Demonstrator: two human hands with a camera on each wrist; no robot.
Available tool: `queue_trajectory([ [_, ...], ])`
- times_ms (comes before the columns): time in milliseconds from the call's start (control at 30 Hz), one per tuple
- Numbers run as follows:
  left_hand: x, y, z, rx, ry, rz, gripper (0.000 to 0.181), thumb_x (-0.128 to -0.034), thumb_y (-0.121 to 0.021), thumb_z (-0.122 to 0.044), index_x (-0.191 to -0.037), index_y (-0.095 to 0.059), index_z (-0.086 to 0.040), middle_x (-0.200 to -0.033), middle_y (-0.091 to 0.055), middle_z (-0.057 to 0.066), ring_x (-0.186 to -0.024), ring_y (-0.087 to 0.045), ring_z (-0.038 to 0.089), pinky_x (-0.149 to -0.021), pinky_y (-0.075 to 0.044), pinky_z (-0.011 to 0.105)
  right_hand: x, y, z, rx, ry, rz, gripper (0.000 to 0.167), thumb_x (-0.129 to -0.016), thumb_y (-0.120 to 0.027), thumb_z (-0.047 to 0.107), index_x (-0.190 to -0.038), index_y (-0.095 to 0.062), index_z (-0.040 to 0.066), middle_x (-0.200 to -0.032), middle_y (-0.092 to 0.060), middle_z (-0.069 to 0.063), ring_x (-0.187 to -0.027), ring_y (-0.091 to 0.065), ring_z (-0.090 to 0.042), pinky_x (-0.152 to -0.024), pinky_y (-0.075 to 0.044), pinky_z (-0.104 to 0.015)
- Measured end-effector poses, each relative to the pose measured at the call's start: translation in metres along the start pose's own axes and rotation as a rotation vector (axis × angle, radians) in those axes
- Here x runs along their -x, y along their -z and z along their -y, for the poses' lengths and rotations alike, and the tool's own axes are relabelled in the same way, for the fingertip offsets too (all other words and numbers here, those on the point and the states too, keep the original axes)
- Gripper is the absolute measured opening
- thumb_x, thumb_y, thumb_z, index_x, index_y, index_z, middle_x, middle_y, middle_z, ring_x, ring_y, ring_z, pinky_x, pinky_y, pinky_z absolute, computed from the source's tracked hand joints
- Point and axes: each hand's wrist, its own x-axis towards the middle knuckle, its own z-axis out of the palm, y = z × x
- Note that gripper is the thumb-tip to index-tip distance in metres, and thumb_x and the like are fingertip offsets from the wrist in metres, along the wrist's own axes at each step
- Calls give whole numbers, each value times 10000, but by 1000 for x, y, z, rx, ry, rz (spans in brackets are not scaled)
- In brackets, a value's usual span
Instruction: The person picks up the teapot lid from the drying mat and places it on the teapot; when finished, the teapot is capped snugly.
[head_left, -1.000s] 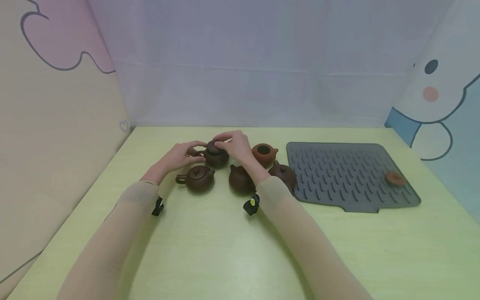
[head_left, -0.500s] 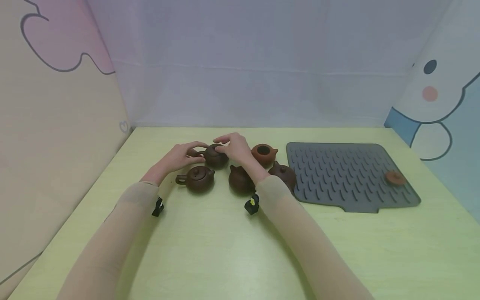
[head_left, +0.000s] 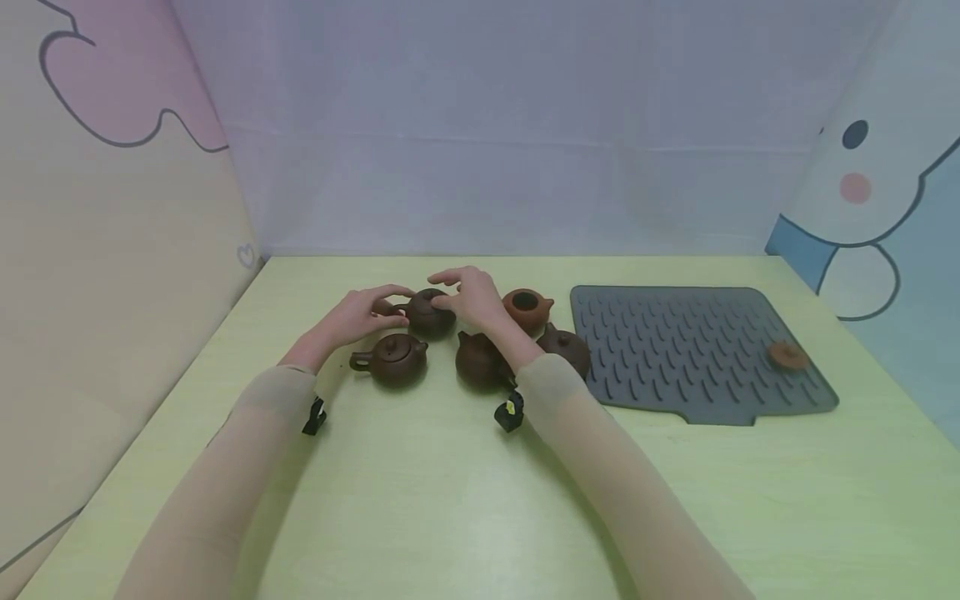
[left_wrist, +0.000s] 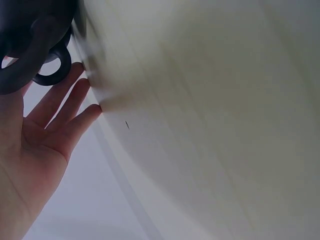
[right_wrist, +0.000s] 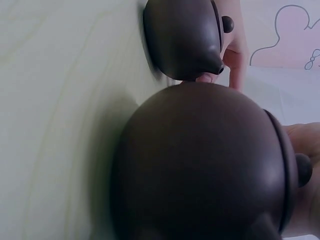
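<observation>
At the back of the table, my left hand (head_left: 355, 313) reaches to a dark brown teapot (head_left: 431, 317), its thumb and forefinger on either side of the handle. The lid is on this teapot. My right hand (head_left: 474, 297) is over the right side of the same teapot, forefinger raised and thumb by the lid; whether the thumb touches cannot be made out. In the left wrist view the other fingers (left_wrist: 75, 107) reach down to the tabletop. A second lidded teapot (head_left: 398, 360) stands in front. A dark round teapot (right_wrist: 200, 160) is beneath my right wrist, partly hidden.
A reddish-brown teapot (head_left: 527, 310) stands lidless behind my right wrist, another dark teapot (head_left: 567, 351) to its front right. On the grey ridged mat (head_left: 675, 350) lies a reddish-brown lid (head_left: 788, 356). Walls border the table's back and sides.
My right hand has lowered the dark lid onto the back teapot, and its thumb and forefinger have moved off the knob. My left hand stays at the handle.
</observation>
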Motion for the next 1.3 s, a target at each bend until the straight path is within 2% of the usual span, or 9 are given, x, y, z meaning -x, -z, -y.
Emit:
queue_trajectory([
  [233,1,0,0,1,1,0,508,-942,-678,-297,-1417,-510,-233,-1184,-724,160,-1162,-668,358,-1046,-436,589,1,4,-3,5,12,6,372,-923,-699,176,-1294,-667,170,-1353,-625,-144,-1276,-565,-376,-999,-510,-427],
  [400,0,0,1,-4,-6,2,509,-941,-679,-305,-1415,-509,-233,-1178,-726,159,-1151,-674,350,-1039,-441,587,3,8,-2,-10,-13,12,379,-921,-703,177,-1297,-663,175,-1361,-614,-140,-1289,-549,-355,-1003,-499,-433],
  [633,-1,-1,4,-21,-10,14,493,-946,-671,-310,-1404,-499,-254,-1148,-741,129,-1123,-689,326,-1018,-464,562,10,14,-1,19,6,28,356,-915,-707,174,-1270,-682,169,-1297,-656,-106,-1222,-593,-338,-989,-501,-432],
  [833,-2,3,1,-34,-52,66,533,-938,-681,-193,-1424,-463,-193,-1169,-724,174,-1133,-678,352,-1021,-464,566,24,23,-2,52,33,36,357,-916,-706,184,-1271,-678,205,-1313,-646,-71,-1237,-578,-334,-983,-499,-424],
  [1033,0,10,-3,-78,-30,117,638,-931,-683,-187,-1492,-383,-134,-1285,-644,250,-1203,-621,422,-1063,-428,585,45,37,-9,88,82,4,361,-932,-684,197,-1291,-664,221,-1344,-625,-18,-1225,-596,-291,-924,-538,-402],
  [1133,1,13,-5,-91,-30,123,657,-934,-682,-196,-1504,-366,-120,-1304,-631,252,-1224,-605,429,-1070,-423,585,56,44,-12,82,109,-29,370,-927,-690,182,-1295,-663,201,-1316,-642,-39,-1184,-640,-281,-928,-551,-386],
  [1267,-1,17,-11,-131,-68,124,635,-937,-674,-189,-1496,-379,-122,-1315,-631,224,-1237,-599,396,-1069,-425,576,69,51,-18,92,157,-82,385,-912,-710,163,-1294,-665,169,-1108,-673,-101,-909,-649,-281,-797,-512,-348],
  [1300,-2,18,-13,-139,-78,126,630,-938,-672,-189,-1494,-383,-124,-1336,-619,214,-1244,-594,387,-1070,-426,571,72,53,-21,104,171,-99,386,-908,-716,164,-1291,-668,169,-1094,-675,-105,-890,-634,-280,-781,-494,-354],
])
